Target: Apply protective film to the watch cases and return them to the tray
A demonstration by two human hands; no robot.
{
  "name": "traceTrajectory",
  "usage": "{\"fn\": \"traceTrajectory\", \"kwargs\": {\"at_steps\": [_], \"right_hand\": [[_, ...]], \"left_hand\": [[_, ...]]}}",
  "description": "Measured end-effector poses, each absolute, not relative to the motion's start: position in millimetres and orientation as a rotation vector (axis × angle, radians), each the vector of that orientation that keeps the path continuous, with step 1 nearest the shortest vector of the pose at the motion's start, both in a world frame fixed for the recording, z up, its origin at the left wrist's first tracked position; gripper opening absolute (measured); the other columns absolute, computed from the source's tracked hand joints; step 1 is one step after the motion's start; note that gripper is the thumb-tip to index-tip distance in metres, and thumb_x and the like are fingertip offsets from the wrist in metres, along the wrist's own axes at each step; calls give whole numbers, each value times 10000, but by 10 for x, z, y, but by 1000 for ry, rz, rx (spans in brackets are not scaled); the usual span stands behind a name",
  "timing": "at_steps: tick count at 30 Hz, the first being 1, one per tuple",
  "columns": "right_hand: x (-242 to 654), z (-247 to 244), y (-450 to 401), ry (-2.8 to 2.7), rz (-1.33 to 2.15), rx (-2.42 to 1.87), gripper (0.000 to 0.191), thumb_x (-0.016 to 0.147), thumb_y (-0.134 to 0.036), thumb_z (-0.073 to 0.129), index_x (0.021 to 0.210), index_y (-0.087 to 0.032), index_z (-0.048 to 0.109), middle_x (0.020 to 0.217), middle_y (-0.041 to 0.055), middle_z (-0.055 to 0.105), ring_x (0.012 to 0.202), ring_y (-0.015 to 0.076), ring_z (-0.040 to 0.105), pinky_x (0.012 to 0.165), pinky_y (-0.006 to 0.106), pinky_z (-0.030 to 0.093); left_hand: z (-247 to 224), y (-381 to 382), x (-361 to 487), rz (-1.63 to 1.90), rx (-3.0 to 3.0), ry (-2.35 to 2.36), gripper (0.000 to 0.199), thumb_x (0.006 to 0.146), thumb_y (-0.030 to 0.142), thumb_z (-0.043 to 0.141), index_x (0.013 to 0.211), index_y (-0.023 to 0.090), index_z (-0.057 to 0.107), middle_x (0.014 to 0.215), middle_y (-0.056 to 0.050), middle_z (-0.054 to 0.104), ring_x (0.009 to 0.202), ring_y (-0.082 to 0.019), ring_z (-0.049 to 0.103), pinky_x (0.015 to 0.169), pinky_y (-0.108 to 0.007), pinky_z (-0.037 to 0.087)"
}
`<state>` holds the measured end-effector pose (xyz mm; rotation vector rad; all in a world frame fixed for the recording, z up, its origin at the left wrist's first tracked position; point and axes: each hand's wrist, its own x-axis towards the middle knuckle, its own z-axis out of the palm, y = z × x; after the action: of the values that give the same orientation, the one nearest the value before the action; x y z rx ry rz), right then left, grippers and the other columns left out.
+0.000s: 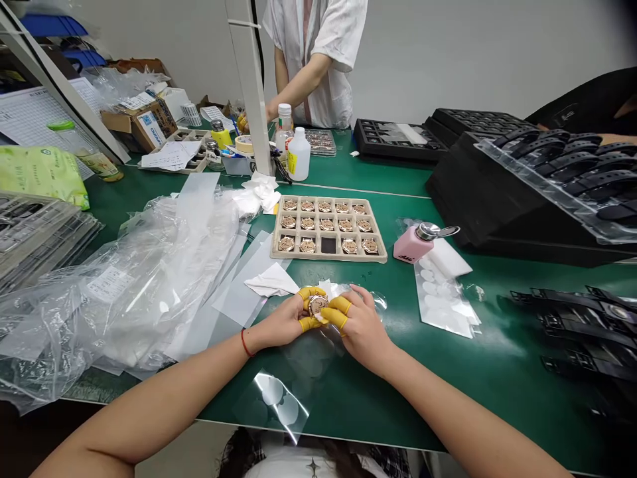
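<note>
Where left hand (284, 320) pinches, watchcase (318, 304) (apparently) sits.

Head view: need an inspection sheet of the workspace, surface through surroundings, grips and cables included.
Surface: glossy green bench top; clear film with round pale patches near the front edge.
Job's things: round rose-gold-coloured watch part in hand; beige compartmented tray beyond, holding fourteen similar parts.
Clutter: crumpled clear plastic bags left; folded white tissue; pink square bottle with metal cap right.
Left grip: left hand, in yellow finger covers, holds the watch part.
Right grip: right hand, likewise covered, fingers at its edge; hold unclear.
Cables: black cord-like strands by the white post; cannot tell what they are.
Surroundings: person in white short-sleeved shirt across the bench.
</note>
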<state>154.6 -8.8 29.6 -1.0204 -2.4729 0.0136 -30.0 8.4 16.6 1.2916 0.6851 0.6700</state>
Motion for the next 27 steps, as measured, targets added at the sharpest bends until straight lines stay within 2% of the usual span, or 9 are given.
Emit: {"fn": "traceTrajectory", "kwargs": {"at_steps": [3,8,11,14,17,19,22,27], "right_hand": [[1596,290,-133,-2448,151,-1004,317,775,-35,450,934,-259,609,841,15,638,888,203,491,986,473,241],[1885,158,156,-1998,524,-1403,258,842,-216,455,1073,-230,571,1000,66,621,928,212,542,855,403,417],[1988,103,348,-1882,405,-1739,262,792,-249,528,1027,-202,633,1018,108,611,985,281,517,847,466,401],[1813,109,327,-1894,384,-1659,271,795,-292,539,1032,-217,649,1038,105,607,1021,289,496,876,476,379],[1474,149,267,-1906,804,-1386,382,831,-303,490,1208,-251,528,891,39,640,832,197,579,756,357,459],[1315,193,379,-1900,914,-1365,408,836,-297,470,1240,-242,482,767,0,630,677,161,580,632,294,465],[1291,263,820,-1895,618,-1522,309,854,-312,429,1112,-201,558,827,28,636,716,165,575,634,280,443],[1401,283,1443,-1987,373,-1647,239,818,-168,427,915,-138,643,860,113,619,858,230,538,732,339,394]], "left_hand": [[144,85,-307,682,1301,704,401,800,286,618,1152,219,438,1074,-54,544,974,-177,549,861,-324,445],[117,62,-312,698,1251,752,481,780,279,638,1198,226,404,1065,-64,552,956,-192,570,882,-371,442],[115,46,-306,701,1217,742,491,797,273,615,1224,225,377,1077,-78,551,926,-186,591,885,-385,440],[117,36,-290,747,1219,729,510,794,262,617,1245,228,382,1128,-94,541,948,-190,587,885,-376,441],[119,35,-268,819,1187,704,574,782,261,630,1287,239,359,1113,-90,570,936,-188,591,861,-360,454],[118,41,-265,858,1149,746,659,782,271,629,1343,233,285,990,-74,625,867,-184,612,834,-363,462],[123,53,-286,876,1114,866,760,775,288,633,1387,192,192,817,-38,662,790,-180,628,823,-372,453],[197,52,-337,811,1111,914,664,758,293,646,1318,154,317,809,-37,667,830,-179,628,845,-351,435]]}}
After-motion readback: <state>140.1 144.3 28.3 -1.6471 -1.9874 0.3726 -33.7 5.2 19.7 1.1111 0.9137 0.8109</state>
